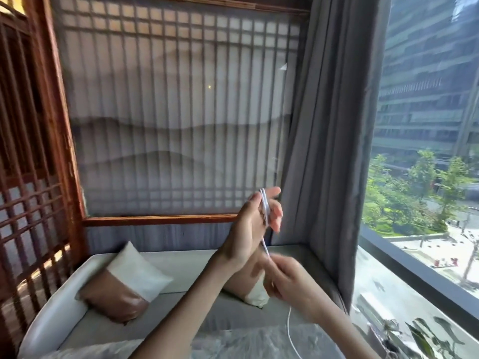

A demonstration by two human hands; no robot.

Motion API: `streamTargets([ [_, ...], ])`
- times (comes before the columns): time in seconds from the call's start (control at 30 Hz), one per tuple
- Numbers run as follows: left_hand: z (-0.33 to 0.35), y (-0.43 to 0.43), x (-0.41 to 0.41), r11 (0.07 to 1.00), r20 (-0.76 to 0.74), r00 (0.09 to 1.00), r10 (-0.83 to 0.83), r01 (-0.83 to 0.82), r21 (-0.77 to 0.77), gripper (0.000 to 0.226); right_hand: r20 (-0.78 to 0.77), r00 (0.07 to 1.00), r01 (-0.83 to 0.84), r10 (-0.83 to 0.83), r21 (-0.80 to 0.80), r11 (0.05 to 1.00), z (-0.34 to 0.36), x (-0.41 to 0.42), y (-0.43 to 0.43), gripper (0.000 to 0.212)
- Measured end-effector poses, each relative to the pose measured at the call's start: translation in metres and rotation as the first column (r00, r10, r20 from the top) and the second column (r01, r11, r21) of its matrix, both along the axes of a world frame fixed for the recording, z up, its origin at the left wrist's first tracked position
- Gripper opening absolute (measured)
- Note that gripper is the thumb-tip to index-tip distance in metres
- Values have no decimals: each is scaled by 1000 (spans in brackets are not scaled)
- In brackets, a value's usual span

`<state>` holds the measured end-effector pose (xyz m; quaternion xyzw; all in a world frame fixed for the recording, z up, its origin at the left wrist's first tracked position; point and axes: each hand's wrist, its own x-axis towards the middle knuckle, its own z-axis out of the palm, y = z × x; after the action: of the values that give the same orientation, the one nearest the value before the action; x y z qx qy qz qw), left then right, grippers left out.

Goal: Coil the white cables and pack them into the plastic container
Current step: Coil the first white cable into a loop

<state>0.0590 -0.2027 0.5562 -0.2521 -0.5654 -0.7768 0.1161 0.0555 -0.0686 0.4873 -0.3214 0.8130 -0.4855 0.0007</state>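
Item 1 — left hand [248,229]: raised at centre of frame, forearm coming up from bottom centre. Fingers [275,190] extended and splayed, not curled. Several loops of white cable [265,211] pass round them, lying as a narrow upright bundle. Thumb hidden behind the hand, so can't tell if it pins the loops.

Item 2 — right hand [290,281]: lower, just right of centre, approx. below the left hand and near its wrist. Fingertips [278,263] pressed together, pinching the cable strand that runs down from the loops. Motion blur here; exact finger count on the strand not readable.

Item 3, cable remainder: below the right hand one thin white strand hangs in a slack curve and leaves the frame at bottom, right of centre.

Item 4, bottom edge: pale, crinkled, translucent surface [259,343], blurred; can't tell what it is.

Surroundings:
- Grey sofa [51,317], lower left, w/ brown-and-white cushion [124,288] on the seat; second cushion [255,296] partly behind the hands.
- Wooden lattice screen [31,177], left edge; framed lattice panel [168,112] behind the sofa, centre.
- Grey curtain [331,151], right of centre.
- Window [427,177], right side, showing a building and trees.
- Plant leaves [425,338], bottom right corner.
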Motion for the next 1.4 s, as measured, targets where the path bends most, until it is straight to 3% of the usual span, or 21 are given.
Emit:
streamTargets([
  [0.07, 2, -8, -18, 989, 24, 990, 136, -134, -54, 54, -174, 984, 6, 39, 254, 967, -8, 10, 18, 35],
  [0.13, -3, -8, -30, 974, 54, 981, 186, -177, -139, 53, -376, 926, 121, 31, 373, 920, 2, 17, 35, 24],
  [0.23, -27, 9, -32, 945, 92, 987, 132, -98, -314, 52, -720, 691, 305, -65, 209, 929, 51, 13, 59, 22],
  [0.3, -38, 32, -25, 953, 106, 994, 31, 3, -302, 47, -784, 607, 273, -128, 55, 961, 92, 0, 74, 20],
  [0.37, -34, 59, -15, 965, 102, 994, -36, 61, -255, 45, -662, 740, 107, -119, -58, 993, 121, -22, 82, 10],
  [0.43, -22, 77, -3, 981, 77, 992, -103, 114, -158, 43, -447, 894, -105, 7, -195, 975, 130, -45, 81, 8],
  [0.5, -15, 80, 9, 987, 12, 989, -148, 149, -63, 51, -267, 957, -194, 110, -312, 930, 116, -60, 73, 10],
  [0.6, -15, 70, 14, 987, -32, 986, -161, 161, -17, 60, -14, 986, -158, 165, -370, 915, 62, -66, 56, 27],
  [0.63, -17, 66, 11, 987, 0, 987, -163, 163, 0, 63, 90, 975, -150, 202, -401, 903, 43, -62, 52, 27],
  [0.7, -21, 62, 4, 987, 94, 983, -157, 154, 46, 68, 256, 941, -78, 222, -475, 877, 13, -55, 43, 46],
  [0.8, -30, 54, -8, 993, 172, 983, -69, 51, 106, 67, 286, 953, -10, 100, -299, 954, -17, -42, 42, 55],
  [0.93, -36, 33, -33, 977, 211, 963, 165, -189, 97, 56, -29, 992, -120, 125, 130, 984, -40, -12, 58, 35],
  [1.03, -57, 34, -37, 946, 198, 935, 294, -255, -199, 56, -429, 897, 74, 110, 390, 918, -25, 9, 73, 28],
  [1.13, -82, 46, -27, 909, 221, 952, 211, -108, -403, 59, -793, 609, 350, 11, 281, 893, 31, 10, 92, 36],
  [1.17, -83, 52, -23, 906, 219, 961, 171, -66, -419, 61, -843, 535, 397, -50, 199, 896, 50, 5, 97, 37],
  [1.2, -78, 59, -19, 911, 211, 970, 125, -27, -412, 61, -846, 522, 403, -106, 135, 905, 67, -4, 101, 34],
  [1.23, -71, 65, -15, 927, 216, 974, 63, 23, -374, 56, -801, 581, 358, -143, 94, 929, 79, -15, 103, 28],
  [1.3, -54, 74, -2, 948, 199, 975, -97, 151, -281, 54, -602, 792, 117, -101, -12, 993, 90, -41, 99, 16],
  [1.33, -47, 75, 4, 947, 177, 969, -174, 214, -241, 63, -478, 877, -4, -41, -93, 996, 87, -51, 93, 21],
  [1.4, -37, 65, 11, 937, 104, 949, -296, 310, -162, 77, -232, 972, -94, 45, -203, 975, 67, -67, 79, 36],
])
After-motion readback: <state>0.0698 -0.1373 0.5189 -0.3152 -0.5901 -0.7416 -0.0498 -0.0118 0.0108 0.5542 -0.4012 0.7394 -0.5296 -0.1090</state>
